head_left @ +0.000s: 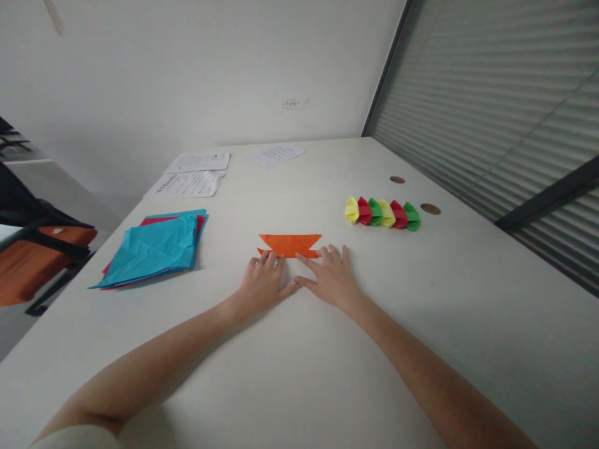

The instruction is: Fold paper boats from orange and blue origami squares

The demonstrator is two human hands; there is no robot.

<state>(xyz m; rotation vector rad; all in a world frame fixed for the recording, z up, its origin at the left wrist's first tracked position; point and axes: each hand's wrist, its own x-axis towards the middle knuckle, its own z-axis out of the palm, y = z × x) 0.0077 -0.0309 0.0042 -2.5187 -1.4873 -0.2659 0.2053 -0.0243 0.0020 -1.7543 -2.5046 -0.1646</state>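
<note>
A folded piece of orange paper (290,243) lies flat on the white table, its upper part tapering down toward a narrow strip along the near edge. My left hand (262,277) rests at the strip's left part, fingertips touching the paper. On the right part press the fingertips of my right hand (333,274), with its fingers spread. Both thumbs point inward and nearly meet just below the paper. Neither hand grasps anything; the fingers lie stretched out.
To the left sits a stack of coloured paper sheets (161,243), blue on top. A row of folded yellow, red and green paper pieces (382,213) stands at right, near two round table holes (430,209). Printed sheets (189,184) lie farther back. An orange chair (47,255) is beyond the left edge.
</note>
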